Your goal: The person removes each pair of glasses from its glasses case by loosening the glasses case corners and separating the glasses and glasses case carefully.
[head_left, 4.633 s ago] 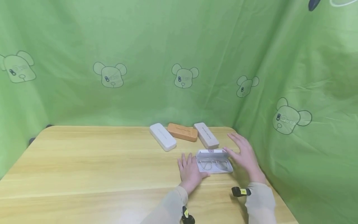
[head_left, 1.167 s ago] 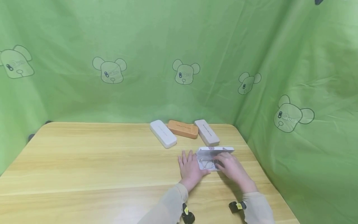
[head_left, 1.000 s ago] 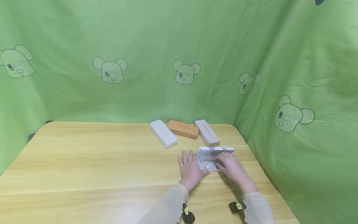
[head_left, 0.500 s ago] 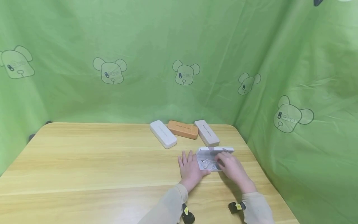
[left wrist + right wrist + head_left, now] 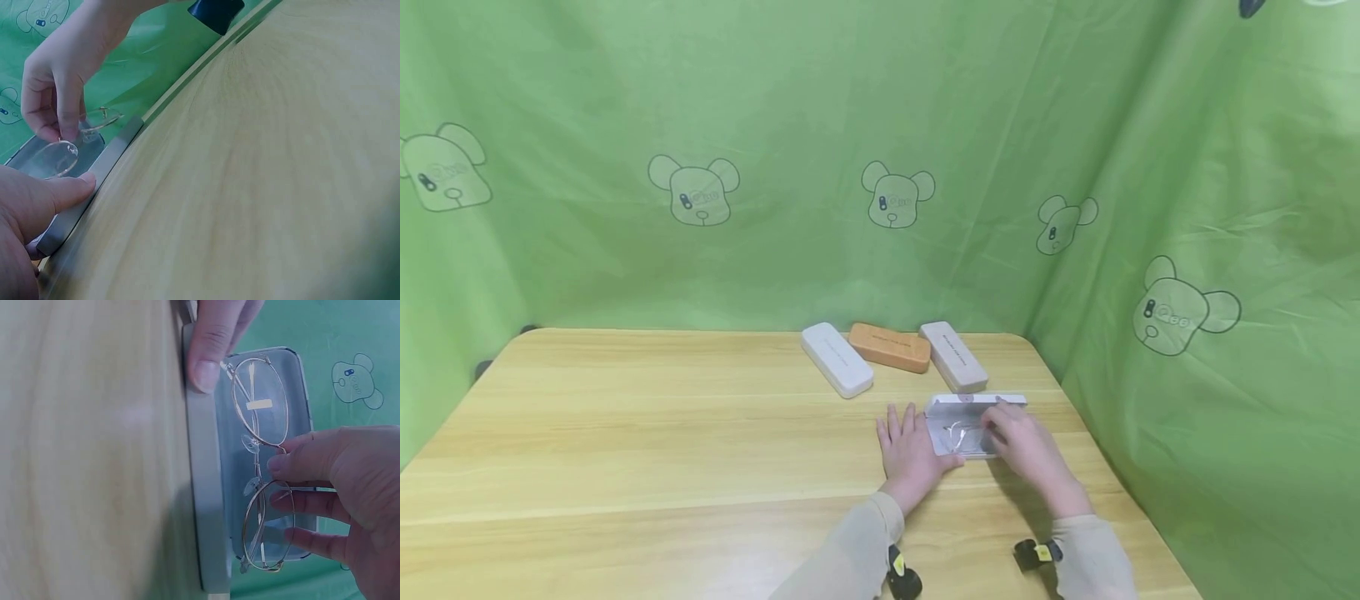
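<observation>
A glasses case (image 5: pixel 955 408) lies with its lid raised at the right of the table. Thin metal-rimmed eyeglasses (image 5: pixel 256 464) are tipped up over its tray, their arms folded behind the lenses. At the bridge, thumb and fingertips of my right hand (image 5: pixel 1021 442) pinch them; the other fingers spread behind one lens. My left hand (image 5: pixel 910 457) lies flat at the case's left end, fingers spread on the table. Its thumb (image 5: pixel 76 189) presses the front rim. In the head view my right hand hides the right lens.
Behind the open case lie three shut cases: a white one (image 5: pixel 837 361), an orange one (image 5: pixel 890 348) and a pale beige one (image 5: pixel 953 357). The wooden table (image 5: pixel 662 433) is bordered by a green curtain (image 5: pixel 790 267) at the back and right.
From beside the case, my right hand has come down into it and taken hold of the eyeglasses at the bridge. They have tipped up from lying in the tray. My left hand stays put.
</observation>
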`<control>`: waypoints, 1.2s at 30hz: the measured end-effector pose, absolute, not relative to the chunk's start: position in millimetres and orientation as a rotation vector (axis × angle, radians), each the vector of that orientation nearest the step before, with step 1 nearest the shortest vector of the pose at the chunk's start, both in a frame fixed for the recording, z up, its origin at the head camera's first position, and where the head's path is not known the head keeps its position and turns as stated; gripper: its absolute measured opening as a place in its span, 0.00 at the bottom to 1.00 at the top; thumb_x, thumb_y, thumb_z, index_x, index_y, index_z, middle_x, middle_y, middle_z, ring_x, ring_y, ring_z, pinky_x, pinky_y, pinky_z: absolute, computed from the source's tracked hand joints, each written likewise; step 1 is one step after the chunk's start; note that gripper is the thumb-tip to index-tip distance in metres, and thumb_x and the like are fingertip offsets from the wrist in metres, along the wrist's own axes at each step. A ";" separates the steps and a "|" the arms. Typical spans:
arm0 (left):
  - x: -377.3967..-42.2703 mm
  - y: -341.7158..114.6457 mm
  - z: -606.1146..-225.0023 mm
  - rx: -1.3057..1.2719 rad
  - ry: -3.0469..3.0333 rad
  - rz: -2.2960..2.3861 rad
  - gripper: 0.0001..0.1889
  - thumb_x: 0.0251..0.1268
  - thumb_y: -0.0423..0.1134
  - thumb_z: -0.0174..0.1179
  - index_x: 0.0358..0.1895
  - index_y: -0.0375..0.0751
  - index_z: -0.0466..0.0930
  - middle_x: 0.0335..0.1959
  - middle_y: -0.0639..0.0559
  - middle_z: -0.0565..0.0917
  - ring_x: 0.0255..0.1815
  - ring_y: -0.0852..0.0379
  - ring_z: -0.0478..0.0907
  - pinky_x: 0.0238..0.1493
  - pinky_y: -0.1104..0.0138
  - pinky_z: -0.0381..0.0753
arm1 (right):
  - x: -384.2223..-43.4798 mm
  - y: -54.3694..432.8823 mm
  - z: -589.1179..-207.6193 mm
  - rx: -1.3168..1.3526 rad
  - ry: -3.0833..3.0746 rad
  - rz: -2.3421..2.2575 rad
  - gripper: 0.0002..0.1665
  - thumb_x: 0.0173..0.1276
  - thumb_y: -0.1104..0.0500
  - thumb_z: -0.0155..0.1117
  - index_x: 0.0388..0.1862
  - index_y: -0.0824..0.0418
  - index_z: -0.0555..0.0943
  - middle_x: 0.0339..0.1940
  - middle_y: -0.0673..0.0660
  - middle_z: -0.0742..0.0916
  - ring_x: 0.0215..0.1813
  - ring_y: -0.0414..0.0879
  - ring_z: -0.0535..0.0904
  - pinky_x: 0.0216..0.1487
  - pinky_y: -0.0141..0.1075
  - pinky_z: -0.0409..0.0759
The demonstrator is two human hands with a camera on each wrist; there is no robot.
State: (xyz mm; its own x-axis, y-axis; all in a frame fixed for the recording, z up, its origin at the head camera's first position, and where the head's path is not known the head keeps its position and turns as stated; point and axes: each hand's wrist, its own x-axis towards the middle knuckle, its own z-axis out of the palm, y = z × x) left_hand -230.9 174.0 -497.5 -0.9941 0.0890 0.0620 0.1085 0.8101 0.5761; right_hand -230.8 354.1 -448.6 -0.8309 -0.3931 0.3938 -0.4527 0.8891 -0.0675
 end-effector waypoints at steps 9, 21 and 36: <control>-230.9 172.4 -496.7 -0.166 -2.958 -0.952 0.55 0.40 0.71 0.68 0.72 0.43 0.64 0.76 0.45 0.62 0.81 0.39 0.45 0.80 0.44 0.40 | -230.1 356.5 -443.7 0.645 -2.624 0.233 0.11 0.53 0.69 0.72 0.33 0.58 0.81 0.32 0.54 0.87 0.36 0.50 0.84 0.41 0.46 0.85; -229.9 171.6 -496.1 -0.171 -2.952 -0.977 0.55 0.40 0.71 0.68 0.71 0.43 0.64 0.77 0.46 0.61 0.80 0.39 0.45 0.79 0.44 0.39 | -226.2 358.3 -430.8 0.675 -2.565 0.208 0.10 0.55 0.69 0.70 0.34 0.59 0.81 0.33 0.56 0.87 0.36 0.50 0.83 0.39 0.46 0.85; -227.8 171.0 -492.6 -0.171 -2.941 -0.965 0.54 0.41 0.70 0.68 0.71 0.42 0.65 0.76 0.45 0.63 0.80 0.38 0.47 0.79 0.43 0.43 | -215.1 361.0 -424.3 0.745 -2.453 0.165 0.11 0.50 0.70 0.71 0.31 0.60 0.81 0.30 0.54 0.87 0.34 0.49 0.82 0.37 0.44 0.84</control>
